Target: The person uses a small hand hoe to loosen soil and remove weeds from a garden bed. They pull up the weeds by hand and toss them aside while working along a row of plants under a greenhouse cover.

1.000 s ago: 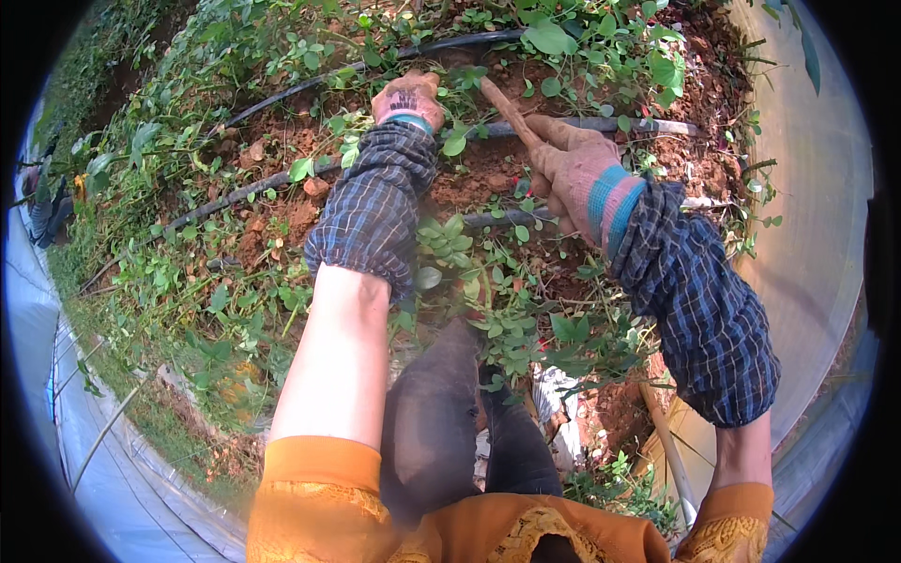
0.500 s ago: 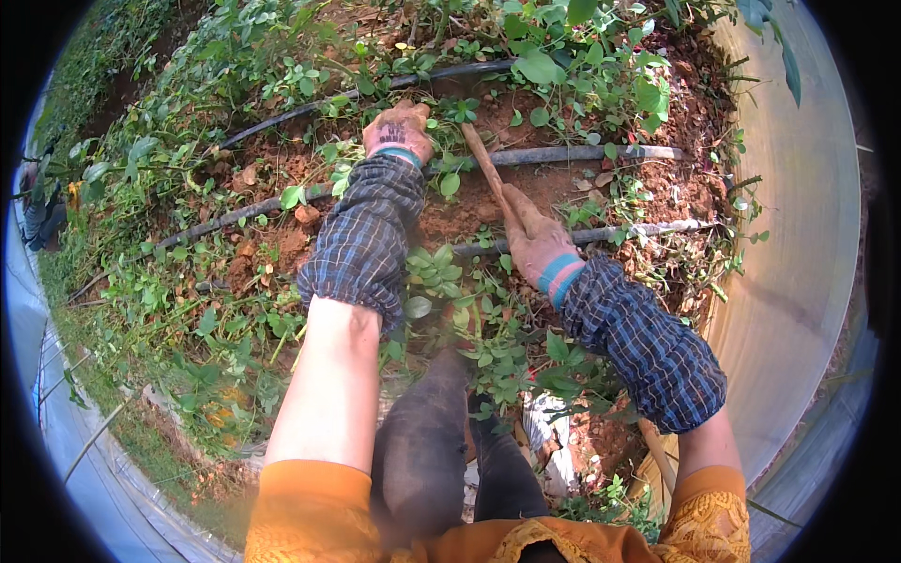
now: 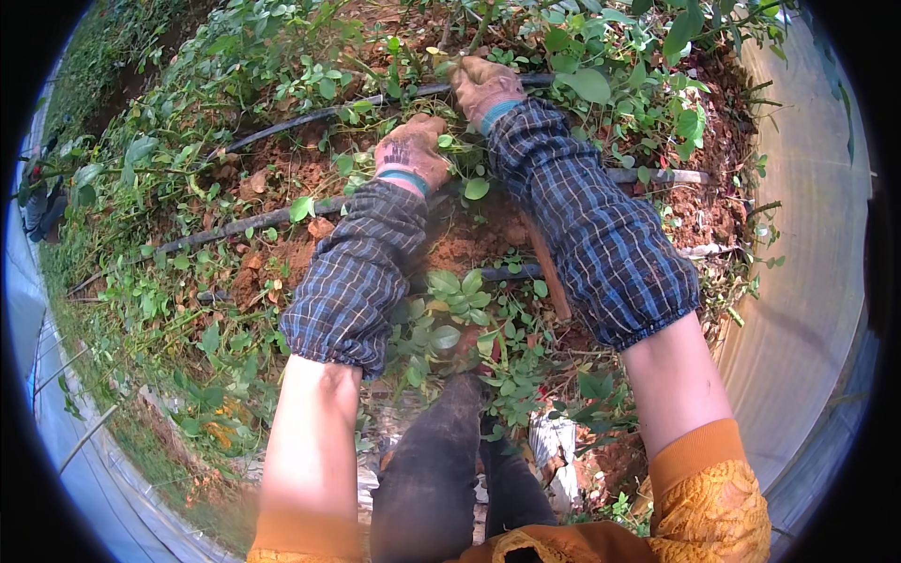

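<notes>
Near the long black plastic hose, the pink-gloved left hand and right hand are held low, but neither grip can be told.

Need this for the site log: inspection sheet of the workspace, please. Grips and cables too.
Surface: uneven reddish soil, partly overgrown.
Job's things: leafy plants throughout; wooden stick partly behind the right sleeve, upper end hidden.
Clutter: crumpled whitish material beside the trousered legs.
Left grip: gloved, bent; hold unclear.
Right grip: gloved, farther forward; hold unclear.
Cables: nothing seen; dark hoses cross the soil.
Surroundings: translucent sheeting at right; bluish sheeting at left.
</notes>
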A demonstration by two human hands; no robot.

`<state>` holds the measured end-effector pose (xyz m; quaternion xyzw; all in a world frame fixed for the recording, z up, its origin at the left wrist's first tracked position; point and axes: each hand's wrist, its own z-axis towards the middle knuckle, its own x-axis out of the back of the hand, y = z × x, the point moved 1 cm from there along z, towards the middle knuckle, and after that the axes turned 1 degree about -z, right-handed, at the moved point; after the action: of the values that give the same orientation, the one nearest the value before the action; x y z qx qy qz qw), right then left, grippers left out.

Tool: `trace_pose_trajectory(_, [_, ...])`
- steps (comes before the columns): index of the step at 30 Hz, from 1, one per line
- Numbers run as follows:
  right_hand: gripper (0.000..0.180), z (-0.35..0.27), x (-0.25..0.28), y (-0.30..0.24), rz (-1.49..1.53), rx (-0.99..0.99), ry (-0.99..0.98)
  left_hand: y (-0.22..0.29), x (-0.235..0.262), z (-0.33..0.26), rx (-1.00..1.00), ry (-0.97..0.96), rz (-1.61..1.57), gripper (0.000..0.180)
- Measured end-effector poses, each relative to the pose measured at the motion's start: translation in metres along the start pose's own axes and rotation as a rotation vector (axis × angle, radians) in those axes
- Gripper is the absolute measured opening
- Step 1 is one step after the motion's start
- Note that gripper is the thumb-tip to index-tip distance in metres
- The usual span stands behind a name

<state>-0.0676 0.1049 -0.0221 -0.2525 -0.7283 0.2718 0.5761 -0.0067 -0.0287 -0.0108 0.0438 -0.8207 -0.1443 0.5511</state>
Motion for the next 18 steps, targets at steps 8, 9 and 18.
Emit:
trace_pose_trajectory(8, [0.022,-0.127,0.051,0.031,0.167,0.411,0.017,0.017,0.018,-0.079,-0.488,0.255,-0.348,0.047])
trace_pose_trajectory(9, [0.021,-0.144,0.059,0.033,0.193,0.455,-0.035,0.024,0.019,-0.087,-0.469,0.202,-0.299,0.048])
trace_pose_trajectory(18, [0.030,-0.237,0.086,0.044,0.106,0.135,-0.392,0.072,-0.028,-0.121,-0.672,-0.476,0.155,0.042])
